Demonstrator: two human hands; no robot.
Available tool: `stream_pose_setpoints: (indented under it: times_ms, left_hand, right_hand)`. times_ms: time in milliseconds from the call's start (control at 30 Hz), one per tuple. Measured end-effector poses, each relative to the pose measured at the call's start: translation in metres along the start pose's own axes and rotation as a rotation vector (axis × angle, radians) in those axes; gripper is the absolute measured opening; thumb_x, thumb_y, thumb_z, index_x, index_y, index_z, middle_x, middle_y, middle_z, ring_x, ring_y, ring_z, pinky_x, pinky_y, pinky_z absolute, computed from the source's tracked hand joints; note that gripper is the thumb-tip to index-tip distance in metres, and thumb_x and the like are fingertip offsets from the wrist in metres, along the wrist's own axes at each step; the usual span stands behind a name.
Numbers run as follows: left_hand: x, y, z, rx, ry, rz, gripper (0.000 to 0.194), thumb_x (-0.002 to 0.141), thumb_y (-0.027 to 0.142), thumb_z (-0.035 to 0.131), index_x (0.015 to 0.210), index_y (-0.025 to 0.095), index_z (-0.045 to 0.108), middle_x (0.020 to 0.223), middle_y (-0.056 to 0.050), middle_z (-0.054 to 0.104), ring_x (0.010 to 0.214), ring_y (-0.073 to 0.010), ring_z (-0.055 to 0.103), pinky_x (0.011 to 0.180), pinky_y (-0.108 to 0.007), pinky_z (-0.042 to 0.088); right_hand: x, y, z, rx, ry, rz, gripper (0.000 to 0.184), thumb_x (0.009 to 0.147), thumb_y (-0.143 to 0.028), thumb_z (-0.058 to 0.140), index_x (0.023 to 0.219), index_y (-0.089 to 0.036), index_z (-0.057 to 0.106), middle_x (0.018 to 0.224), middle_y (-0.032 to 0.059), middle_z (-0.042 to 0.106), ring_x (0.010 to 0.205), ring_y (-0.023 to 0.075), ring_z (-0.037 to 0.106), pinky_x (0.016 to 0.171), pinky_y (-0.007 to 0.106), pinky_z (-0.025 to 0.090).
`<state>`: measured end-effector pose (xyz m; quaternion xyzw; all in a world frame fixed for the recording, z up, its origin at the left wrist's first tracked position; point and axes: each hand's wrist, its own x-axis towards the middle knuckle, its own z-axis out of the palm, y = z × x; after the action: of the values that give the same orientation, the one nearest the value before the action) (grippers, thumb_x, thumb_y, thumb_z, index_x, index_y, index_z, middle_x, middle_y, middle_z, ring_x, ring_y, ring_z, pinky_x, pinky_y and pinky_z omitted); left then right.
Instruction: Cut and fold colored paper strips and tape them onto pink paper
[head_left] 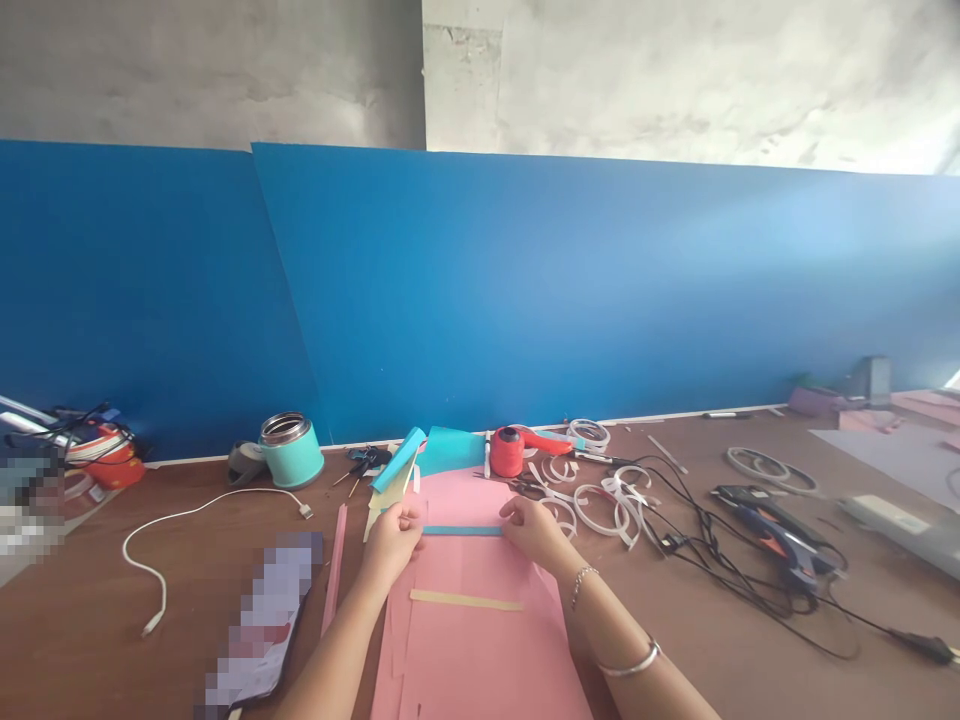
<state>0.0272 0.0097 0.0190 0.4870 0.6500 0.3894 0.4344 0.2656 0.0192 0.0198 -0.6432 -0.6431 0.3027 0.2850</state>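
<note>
Between my two hands a narrow blue paper strip stretches across pink paper sheets. My left hand pinches the strip's left end, and my right hand pinches its right end. Closer to me, a cream strip lies across the pink paper. Just beyond my hands are a rolled blue paper piece, a flat turquoise sheet and a red spool of thread. The fingertips partly hide both ends of the blue strip.
A turquoise metal jar and a white cable are at left, near a blurred phone-like object. Coiled white cables, black cords and a glue gun lie at right. A blue partition stands behind the brown table.
</note>
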Motion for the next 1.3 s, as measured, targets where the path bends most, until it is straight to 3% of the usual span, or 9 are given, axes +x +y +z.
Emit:
stream_pose_setpoints:
  times_ms: [633, 800, 1067, 1300]
  left_hand:
    - [-0.014, 0.012, -0.002, 0.368, 0.041, 0.033, 0.021, 0.071, 0.015, 0.046, 0.089, 0.021, 0.056, 0.069, 0.001, 0.068, 0.063, -0.0142, 0.065, 0.056, -0.022, 0.044]
    - [-0.018, 0.009, -0.005, 0.364, 0.023, 0.065, 0.021, 0.074, 0.024, 0.045, 0.091, 0.021, 0.057, 0.076, -0.001, 0.069, 0.07, -0.0164, 0.066, 0.058, -0.023, 0.045]
    - [-0.024, 0.009, -0.008, 0.382, -0.014, 0.012, 0.024, 0.074, 0.028, 0.045, 0.095, 0.022, 0.055, 0.088, -0.003, 0.068, 0.08, -0.0186, 0.065, 0.068, -0.026, 0.045]
    - [-0.026, 0.011, -0.009, 0.36, -0.037, 0.006, 0.024, 0.074, 0.029, 0.045, 0.095, 0.021, 0.053, 0.088, -0.004, 0.067, 0.079, -0.0186, 0.065, 0.067, -0.026, 0.045]
  right_hand:
    - [-0.005, -0.002, -0.003, -0.016, -0.02, 0.034, 0.023, 0.061, -0.004, 0.048, 0.078, -0.016, 0.059, 0.06, -0.0028, 0.054, 0.057, 0.011, 0.049, 0.051, 0.02, 0.028]
    - [-0.012, 0.002, -0.003, 0.028, -0.081, 0.015, 0.026, 0.062, -0.005, 0.046, 0.082, -0.017, 0.058, 0.06, -0.0034, 0.054, 0.057, 0.0111, 0.047, 0.054, 0.02, 0.03]
    - [-0.024, -0.003, -0.005, -0.027, -0.075, 0.001, 0.028, 0.063, -0.01, 0.045, 0.082, -0.021, 0.061, 0.06, -0.0037, 0.055, 0.06, 0.0125, 0.049, 0.066, 0.024, 0.035]
    - [-0.025, -0.005, -0.006, -0.024, -0.098, 0.001, 0.026, 0.061, -0.01, 0.045, 0.08, -0.021, 0.059, 0.058, -0.005, 0.053, 0.059, 0.0121, 0.048, 0.066, 0.024, 0.035]
